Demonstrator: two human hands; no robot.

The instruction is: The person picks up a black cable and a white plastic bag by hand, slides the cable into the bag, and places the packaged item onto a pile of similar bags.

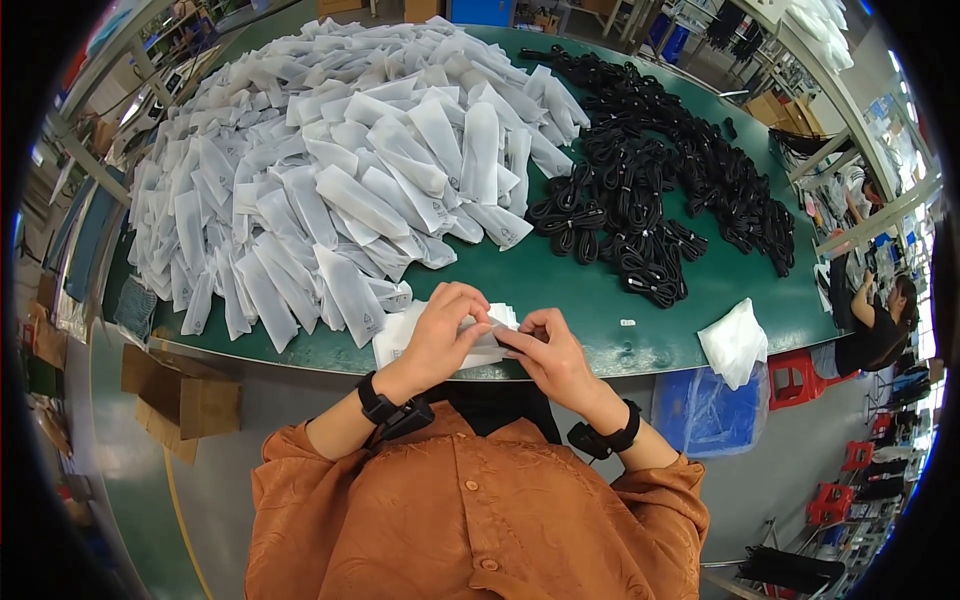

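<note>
Both my hands meet at the near edge of the green table [600, 310]. My left hand [440, 335] pinches the top of a flat white foam bag [478, 352] from a small stack of empty bags [395, 335]. My right hand [548, 355] grips the same bag's other side, fingers closed on its edge. A big heap of filled white bags [340, 160] covers the table's left and middle. Bundled black cables [650, 180] lie in a pile on the right. Black bands sit on both wrists.
A white plastic bag [735, 342] hangs over the table's right edge above a blue bin [705, 410]. Cardboard boxes [180, 400] stand on the floor at left. Another person [875, 320] sits at the far right near red stools [790, 378].
</note>
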